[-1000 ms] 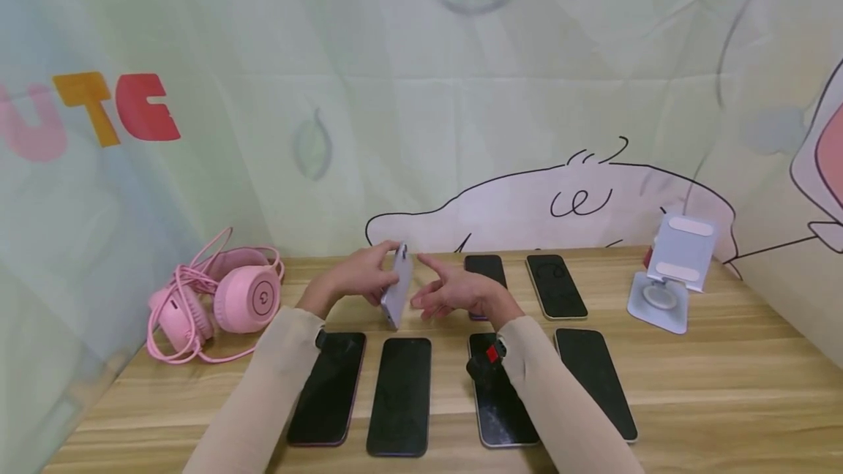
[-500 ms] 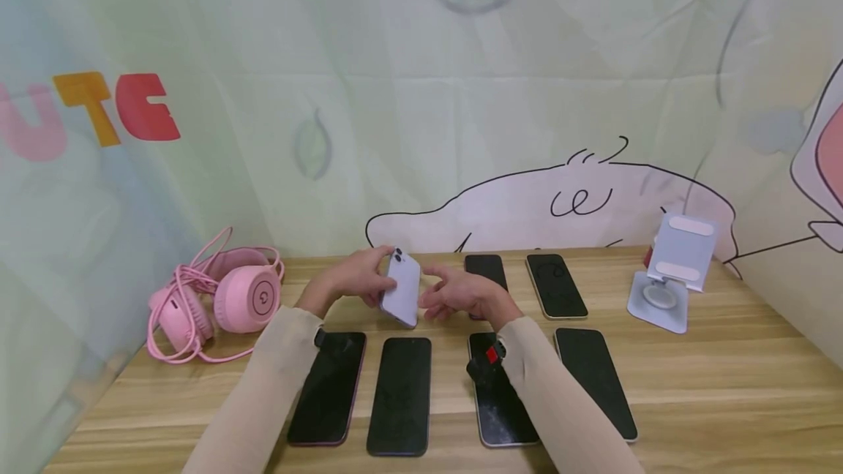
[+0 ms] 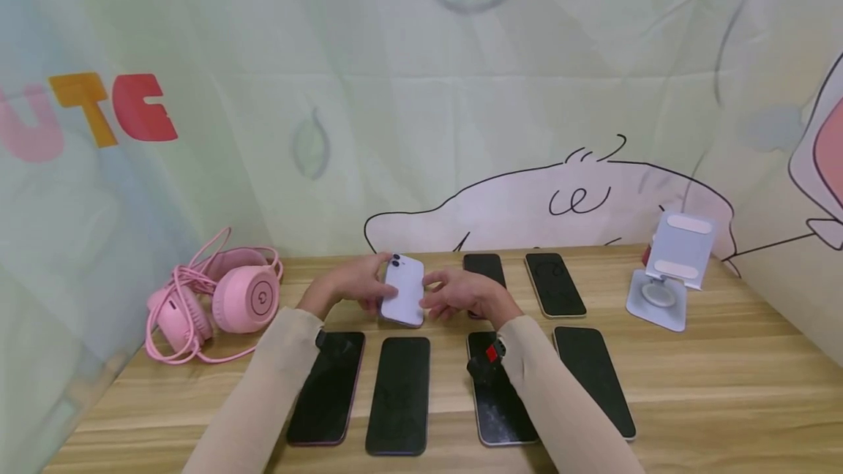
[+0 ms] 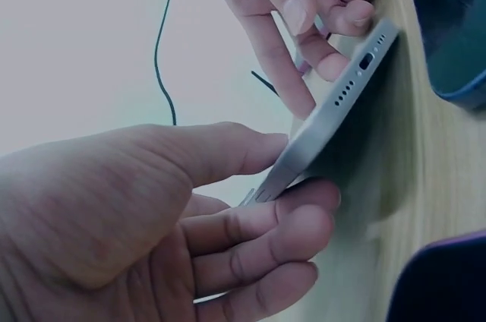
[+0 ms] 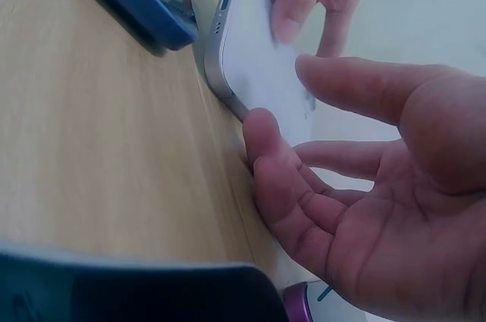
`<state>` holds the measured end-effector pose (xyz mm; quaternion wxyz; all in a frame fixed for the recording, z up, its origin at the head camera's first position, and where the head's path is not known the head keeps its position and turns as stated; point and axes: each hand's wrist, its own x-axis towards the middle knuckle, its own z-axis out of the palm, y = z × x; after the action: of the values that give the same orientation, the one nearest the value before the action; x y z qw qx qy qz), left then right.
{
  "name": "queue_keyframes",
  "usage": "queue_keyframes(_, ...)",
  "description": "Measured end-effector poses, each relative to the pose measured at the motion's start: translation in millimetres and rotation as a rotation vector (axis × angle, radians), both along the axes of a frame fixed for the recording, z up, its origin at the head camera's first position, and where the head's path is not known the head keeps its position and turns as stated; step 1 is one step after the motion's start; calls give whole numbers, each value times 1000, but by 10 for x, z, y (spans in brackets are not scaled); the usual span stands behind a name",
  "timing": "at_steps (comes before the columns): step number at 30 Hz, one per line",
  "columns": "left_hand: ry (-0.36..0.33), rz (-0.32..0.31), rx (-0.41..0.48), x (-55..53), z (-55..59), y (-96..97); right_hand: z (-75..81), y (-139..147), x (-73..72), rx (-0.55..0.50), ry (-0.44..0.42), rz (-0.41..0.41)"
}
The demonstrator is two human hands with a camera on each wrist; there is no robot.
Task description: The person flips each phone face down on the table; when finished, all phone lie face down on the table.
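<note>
A light lilac smartphone (image 3: 403, 290) tilts low over the back of the wooden table, its camera side up. My left hand (image 3: 352, 284) pinches its left long edge. In the left wrist view, the thumb (image 4: 243, 151) lies on the phone's back and the fingers are bent beneath it. From the right, my right hand (image 3: 464, 292) reaches to the opposite edge. Its fingers (image 5: 262, 136) are loosely bent right at that edge in the right wrist view, with the thumb spread above the phone's back. The charging port (image 4: 366, 61) faces toward me.
Several phones lie screen up in front, including a dark phone (image 3: 398, 396) below the hands. Two more, a dark phone (image 3: 484, 269) and a pale-edged phone (image 3: 555, 284), lie back right. Pink headphones (image 3: 246, 297) sit left; a folding stand (image 3: 681, 243) stands right.
The lilac phone has turned from nearly edge-on to showing its back and has tipped down toward the table. My right fingers have curled slightly and now meet its right edge.
</note>
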<state>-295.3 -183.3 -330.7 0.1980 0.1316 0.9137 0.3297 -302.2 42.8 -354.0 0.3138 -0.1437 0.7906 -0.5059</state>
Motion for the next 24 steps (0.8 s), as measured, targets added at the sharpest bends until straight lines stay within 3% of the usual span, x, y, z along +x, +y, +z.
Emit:
queue_keyframes(7,-6,-13,10,-31,-95,-11,11,26,-6,35,24,2)
queue_keyframes(16,-4,-25,-14,-39,-133,12,19,57,-19,59,65,0)
queue_keyframes(20,1,-16,-51,-46,-163,26,-2,65,-20,49,74,-2)
queue_keyframes(24,26,-49,-140,-35,-197,62,-16,74,-4,46,82,-3)
